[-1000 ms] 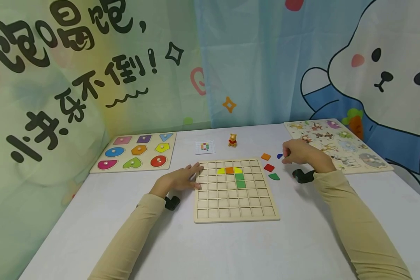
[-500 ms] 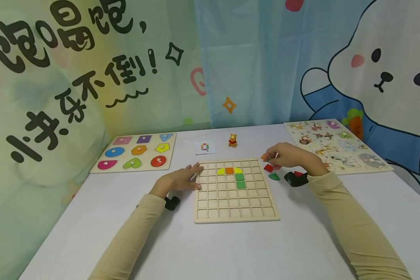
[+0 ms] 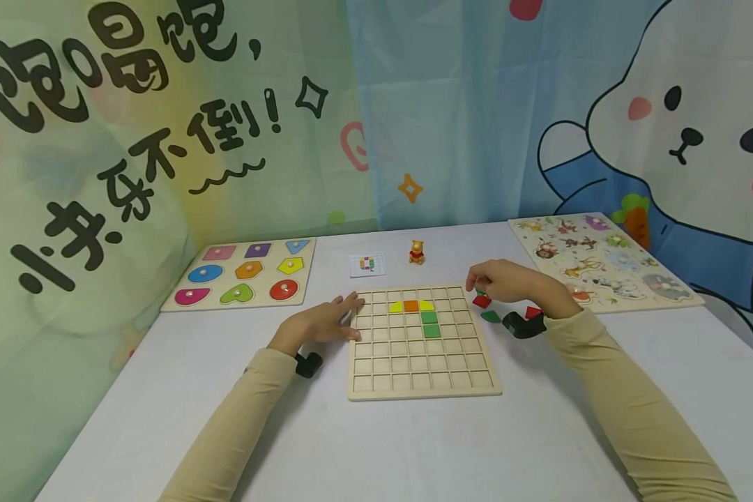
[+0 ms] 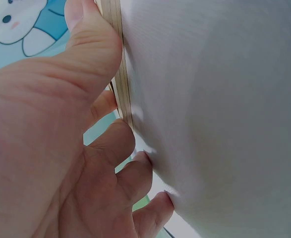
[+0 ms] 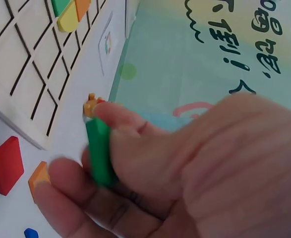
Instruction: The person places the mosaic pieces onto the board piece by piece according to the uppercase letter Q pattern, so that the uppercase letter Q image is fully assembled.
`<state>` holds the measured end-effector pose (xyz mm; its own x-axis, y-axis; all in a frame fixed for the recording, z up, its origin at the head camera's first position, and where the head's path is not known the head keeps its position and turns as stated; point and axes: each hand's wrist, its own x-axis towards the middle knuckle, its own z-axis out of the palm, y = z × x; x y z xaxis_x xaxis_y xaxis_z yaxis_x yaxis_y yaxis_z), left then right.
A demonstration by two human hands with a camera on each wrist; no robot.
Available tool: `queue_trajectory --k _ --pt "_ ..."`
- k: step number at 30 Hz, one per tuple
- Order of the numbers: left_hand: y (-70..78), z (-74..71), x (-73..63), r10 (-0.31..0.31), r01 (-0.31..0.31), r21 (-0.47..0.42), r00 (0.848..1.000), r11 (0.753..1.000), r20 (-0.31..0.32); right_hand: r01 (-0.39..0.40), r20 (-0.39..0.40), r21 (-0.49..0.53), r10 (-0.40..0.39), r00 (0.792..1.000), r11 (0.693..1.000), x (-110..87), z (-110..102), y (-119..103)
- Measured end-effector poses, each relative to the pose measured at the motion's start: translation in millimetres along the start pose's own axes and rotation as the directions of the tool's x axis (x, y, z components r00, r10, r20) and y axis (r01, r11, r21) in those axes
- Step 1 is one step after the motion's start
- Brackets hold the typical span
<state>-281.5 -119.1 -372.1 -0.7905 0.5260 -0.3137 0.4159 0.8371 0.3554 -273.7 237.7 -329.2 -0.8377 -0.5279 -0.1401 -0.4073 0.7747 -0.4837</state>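
My left hand lies with spread fingers at the left edge of a wooden grid board; in the left wrist view its thumb presses the board's side. Yellow, orange and green pieces fill several cells near the board's top. My right hand is off the board's upper right corner. Between its thumb and fingers it pinches a green block, clearest in the right wrist view. Close under that hand lie a red square, an orange piece and a green rounded piece.
Behind the board are a small pattern card and a bear figurine. A shape puzzle lies at the left, an animal puzzle at the right. Another red piece and a blue piece lie near my right wrist.
My right hand has moved left from beside the animal puzzle towards the board's upper right corner, now with a green block visible in its fingers. My left hand has stayed at the board's edge.
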Motion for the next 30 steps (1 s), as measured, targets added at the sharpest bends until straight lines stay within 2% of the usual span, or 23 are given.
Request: queue_trajectory --k 11,18,25,30 --pt "-1.2 0.7 0.1 0.001 -0.001 -0.004 1.0 1.0 -0.001 0.045 0.005 -0.005 -0.045 0.999 0.999 5.0 9 -11" --pt "-2.3 1.1 1.2 0.001 -0.001 -0.005 1.0 1.0 -0.004 0.048 0.123 0.049 -0.054 0.991 0.998 13.8 23 -21" --pt "-4.5 1.5 3.0 0.003 -0.003 -0.024 1.0 1.0 0.003 0.01 0.181 0.123 -0.032 0.983 0.992 14.7 31 -31" --pt "-6.5 0.7 3.4 0.015 -0.015 -0.021 1.0 1.0 0.007 0.036 0.229 0.173 -0.076 0.97 0.984 15.0 35 -36"
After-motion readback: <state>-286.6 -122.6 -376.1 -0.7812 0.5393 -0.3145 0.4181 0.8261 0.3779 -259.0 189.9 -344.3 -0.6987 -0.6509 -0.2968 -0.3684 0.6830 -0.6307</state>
